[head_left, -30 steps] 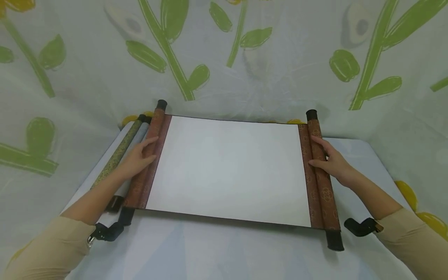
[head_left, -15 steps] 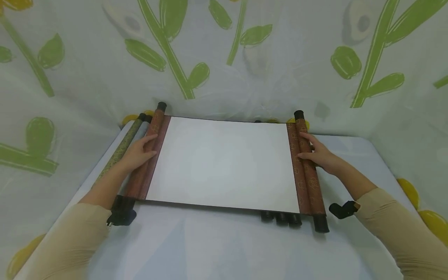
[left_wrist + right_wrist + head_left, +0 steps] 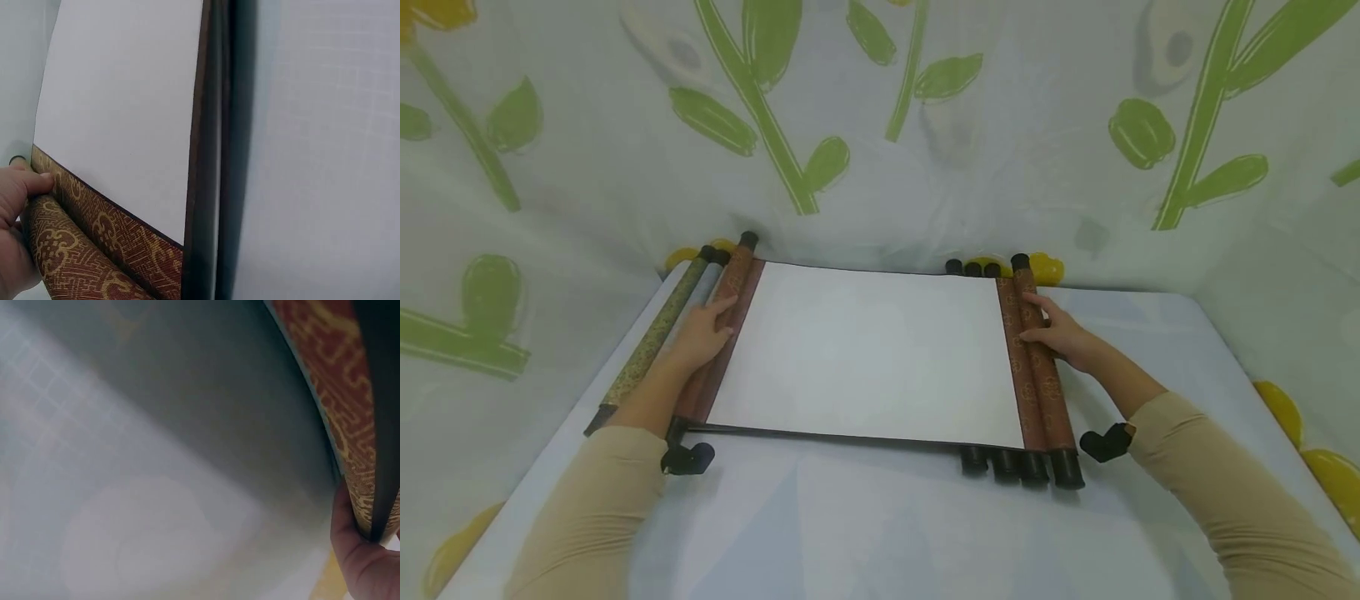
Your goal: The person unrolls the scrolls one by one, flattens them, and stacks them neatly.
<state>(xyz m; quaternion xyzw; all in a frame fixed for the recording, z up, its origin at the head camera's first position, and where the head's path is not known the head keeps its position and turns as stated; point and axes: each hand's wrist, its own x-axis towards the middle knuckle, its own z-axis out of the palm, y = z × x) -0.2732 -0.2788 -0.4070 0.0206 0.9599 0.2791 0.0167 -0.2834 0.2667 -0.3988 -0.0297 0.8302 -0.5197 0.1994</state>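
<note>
A hanging scroll (image 3: pixel 872 358) with a blank white sheet and red-brown patterned ends is held spread between both hands. My left hand (image 3: pixel 702 337) grips its left roller (image 3: pixel 735 279), the thumb on the brocade (image 3: pixel 103 228) in the left wrist view. At the other end, my right hand (image 3: pixel 1066 335) grips the right roller (image 3: pixel 1052 392), its fingers around the outer side. The right wrist view catches part of that hand (image 3: pixel 362 562) at the patterned roller. Black knobs (image 3: pixel 974 460) of other rolled scrolls show at the sheet's lower and upper edges; their bodies are hidden beneath it.
To the left lie a green-gold rolled scroll (image 3: pixel 658 337) and a grey-blue one (image 3: pixel 695 296), partly behind the left forearm. The table (image 3: pixel 865 525) has a pale blue-white cover. Behind it hangs a white curtain (image 3: pixel 1037 167) printed with green leaves.
My right hand has moved left with the right roller, and the spread scroll looks narrower. Knobs of the scrolls underneath have come into view. The left hand stays near the same place.
</note>
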